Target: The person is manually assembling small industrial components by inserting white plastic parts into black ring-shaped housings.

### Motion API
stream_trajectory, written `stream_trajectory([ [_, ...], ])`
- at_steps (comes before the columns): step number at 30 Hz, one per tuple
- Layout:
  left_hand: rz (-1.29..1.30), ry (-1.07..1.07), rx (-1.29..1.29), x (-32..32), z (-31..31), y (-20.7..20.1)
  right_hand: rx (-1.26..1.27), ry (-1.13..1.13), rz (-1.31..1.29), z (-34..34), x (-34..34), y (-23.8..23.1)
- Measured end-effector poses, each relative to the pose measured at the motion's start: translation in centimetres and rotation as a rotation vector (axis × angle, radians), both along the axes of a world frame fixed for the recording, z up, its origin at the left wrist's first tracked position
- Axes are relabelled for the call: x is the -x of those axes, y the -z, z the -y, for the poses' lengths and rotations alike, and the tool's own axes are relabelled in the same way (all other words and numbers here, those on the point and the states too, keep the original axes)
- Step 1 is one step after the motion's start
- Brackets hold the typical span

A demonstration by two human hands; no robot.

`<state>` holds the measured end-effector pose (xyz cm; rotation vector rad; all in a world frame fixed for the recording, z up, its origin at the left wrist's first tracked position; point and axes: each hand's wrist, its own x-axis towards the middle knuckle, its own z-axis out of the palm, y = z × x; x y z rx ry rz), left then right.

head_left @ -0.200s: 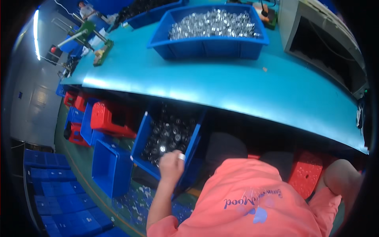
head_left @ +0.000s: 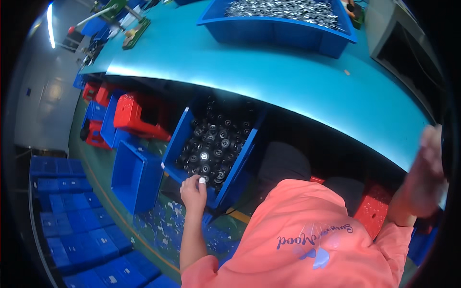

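The left hand (head_left: 193,189) reaches down under the long teal worktable (head_left: 269,72) to the near rim of a blue plastic bin (head_left: 176,144) on the floor, heaped with small dark round metal parts (head_left: 213,144); its fingers are curled narrow at the rim, one tip capped in white, seemingly pinching one part, though what it grips is too small to be sure. The right hand (head_left: 425,173) is raised by the table's right edge and so blurred that I cannot tell whether it is spread or closed, or holds anything. The risk I judge here: a part picked at the very rim could slip and fall to the green floor (head_left: 103,177), already strewn with blue scraps. A coral shirt (head_left: 312,240) hides the bin's near corner, and a second blue bin of shiny silver parts (head_left: 283,24) is cut off at the top.
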<state>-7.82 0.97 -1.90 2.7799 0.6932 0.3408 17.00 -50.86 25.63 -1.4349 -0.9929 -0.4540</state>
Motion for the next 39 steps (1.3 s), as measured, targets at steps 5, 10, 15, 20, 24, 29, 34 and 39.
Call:
stream_trajectory([
  [5, -0.146, -0.038, 0.004, 5.9, 1.9, 3.6, 0.259, -0.133, -0.164, -8.6, -1.1, 5.9],
  [10, -0.113, -0.075, 0.050, 6.7, 2.8, 5.5, 0.457, -0.184, -0.140, -11.8, -1.3, 9.2],
  [15, -0.169, -0.084, 0.150, 6.9, 3.5, 4.3, 0.548, -0.198, -0.184, -13.4, -1.6, 10.8],
  [20, -0.166, -0.111, 0.315, 6.8, 2.7, 4.0, 0.614, -0.218, -0.174, -15.0, -2.2, 11.6],
  [24, 0.228, -0.323, 0.611, 8.4, 1.6, 6.2, 0.679, -0.069, -0.106, -15.7, -4.6, 13.1],
  [29, 0.623, -0.452, 0.580, 8.1, 1.3, 6.7, 0.739, 0.122, -0.061, -14.2, -10.0, 17.6],
  [34, 0.551, -0.441, 0.491, 7.1, 1.4, 7.0, 0.812, 0.126, 0.000, -13.4, -12.2, 19.0],
  [39, 0.502, -0.370, 0.504, 3.8, 1.3, 6.1, 0.796, 0.155, -0.003, -13.0, -12.2, 19.3],
])
